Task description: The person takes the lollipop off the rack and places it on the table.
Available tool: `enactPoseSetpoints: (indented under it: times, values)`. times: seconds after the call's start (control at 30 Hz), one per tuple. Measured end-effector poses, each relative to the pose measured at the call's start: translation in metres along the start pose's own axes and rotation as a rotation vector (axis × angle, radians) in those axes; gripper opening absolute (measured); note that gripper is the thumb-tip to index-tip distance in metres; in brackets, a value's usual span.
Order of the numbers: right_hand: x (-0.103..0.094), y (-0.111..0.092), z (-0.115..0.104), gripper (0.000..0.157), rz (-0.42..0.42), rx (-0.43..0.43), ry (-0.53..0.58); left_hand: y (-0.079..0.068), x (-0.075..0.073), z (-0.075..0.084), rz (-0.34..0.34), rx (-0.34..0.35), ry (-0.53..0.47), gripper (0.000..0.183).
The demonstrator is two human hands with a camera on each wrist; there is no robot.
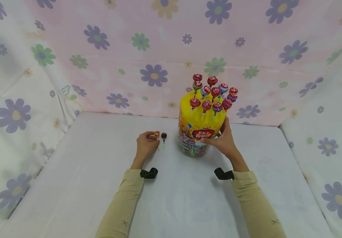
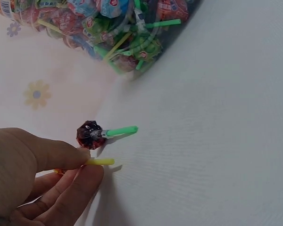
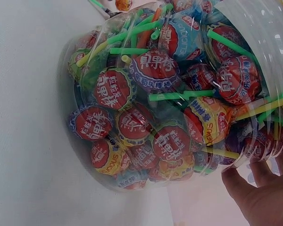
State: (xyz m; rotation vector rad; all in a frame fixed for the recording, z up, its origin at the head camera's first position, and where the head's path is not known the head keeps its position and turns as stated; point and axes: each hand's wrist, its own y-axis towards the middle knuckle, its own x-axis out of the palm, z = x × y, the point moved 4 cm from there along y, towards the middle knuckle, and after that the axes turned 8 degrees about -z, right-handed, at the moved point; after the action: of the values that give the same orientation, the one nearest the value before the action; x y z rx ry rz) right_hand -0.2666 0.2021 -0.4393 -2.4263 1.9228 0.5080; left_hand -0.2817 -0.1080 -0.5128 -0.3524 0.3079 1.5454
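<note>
My left hand [image 1: 145, 145] pinches the yellow stick [image 2: 101, 161] of an orange-wrapped lollipop [image 1: 157, 133] between thumb and fingers, low over the table. Beside it lies a dark red lollipop [image 2: 90, 135] with a green stick, apart from the fingers. A clear jar [image 3: 132, 155] full of wrapped lollipops stands upright, with a yellow lid [image 1: 185, 102] and a red-and-yellow label. Several lollipops [image 1: 206, 105] stick up out of the lid. My right hand [image 1: 225, 142] grips the jar's right side, thumb in front; its other fingers are partly hidden behind.
The white-covered table [image 1: 99, 165] runs back to a pink flowered cloth [image 1: 117, 66] hanging close behind the jar. Pale flowered cloth also hangs at the left [image 1: 10, 82] and right [image 1: 331, 165]. A black wrist camera [image 1: 149, 173] sits on each forearm.
</note>
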Motion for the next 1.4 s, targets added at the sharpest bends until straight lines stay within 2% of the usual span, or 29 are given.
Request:
enactPoseSetpoints:
  times: [0.23, 0.63, 0.87, 1.03, 1.23, 1.4]
  values:
    - [0.000, 0.001, 0.001, 0.097, 0.000, 0.005, 0.001, -0.001, 0.003, -0.001, 0.006, 0.019, -0.016, 0.040]
    - [0.000, 0.000, 0.001, 0.097, 0.001, -0.005, -0.001, -0.003, 0.004, 0.003, 0.021, 0.048, 0.040, 0.038]
    - [-0.001, 0.001, 0.002, 0.096, 0.001, 0.004, 0.003, -0.008, 0.000, 0.008, 0.015, 0.023, 0.091, 0.041]
    - [0.000, 0.001, 0.002, 0.094, 0.003, 0.008, 0.000, -0.011, -0.007, 0.019, 0.009, 0.038, 0.100, 0.036]
    - [-0.001, 0.001, 0.002, 0.095, 0.003, -0.003, 0.003, -0.014, -0.015, 0.041, -0.010, 0.156, 0.092, 0.032]
    - [-0.001, 0.001, 0.002, 0.095, 0.000, -0.006, 0.011, -0.021, -0.017, 0.071, -0.027, 0.286, 0.028, 0.028]
